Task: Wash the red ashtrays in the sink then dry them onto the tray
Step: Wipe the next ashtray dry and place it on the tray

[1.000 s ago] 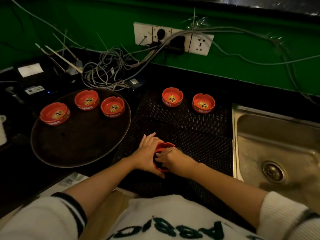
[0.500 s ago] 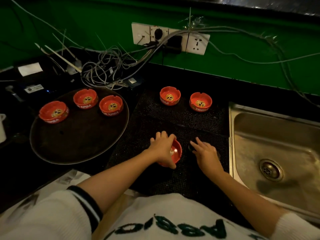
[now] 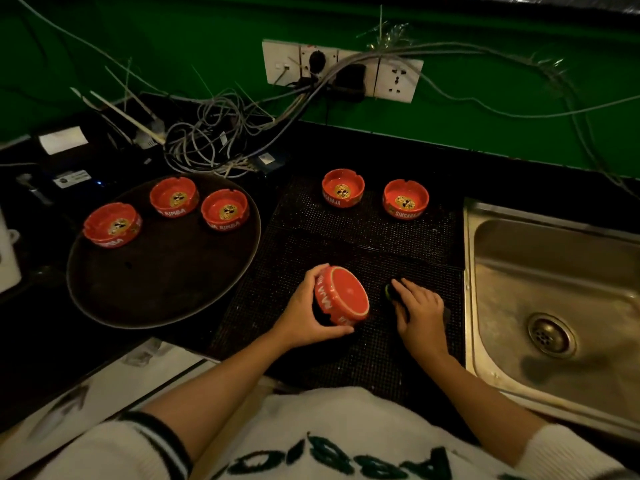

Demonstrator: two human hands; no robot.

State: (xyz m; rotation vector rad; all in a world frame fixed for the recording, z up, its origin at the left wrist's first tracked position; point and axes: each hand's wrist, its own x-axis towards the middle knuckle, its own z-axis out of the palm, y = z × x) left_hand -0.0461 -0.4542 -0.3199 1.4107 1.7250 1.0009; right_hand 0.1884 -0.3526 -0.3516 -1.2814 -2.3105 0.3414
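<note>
Here the left hand [image 3: 304, 311] grips a glossy red round ceramic ashtray [image 3: 341, 295] tipped above the black mesh worktop mat [image 3: 363, 237], likely exposing its base for wiping, while the right hand [image 3: 420, 311] presses flat-fingered on a dark sponge [image 3: 393, 292].

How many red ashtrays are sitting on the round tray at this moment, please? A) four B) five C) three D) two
C: three ashtrays sit on the round tray; two others stand on the mat, and the left hand holds one more.

dim light; green wall [image 3: 207, 46] with socket strip [image 3: 341, 69], tangled cables [image 3: 221, 140], black counter [image 3: 519, 174].
</note>
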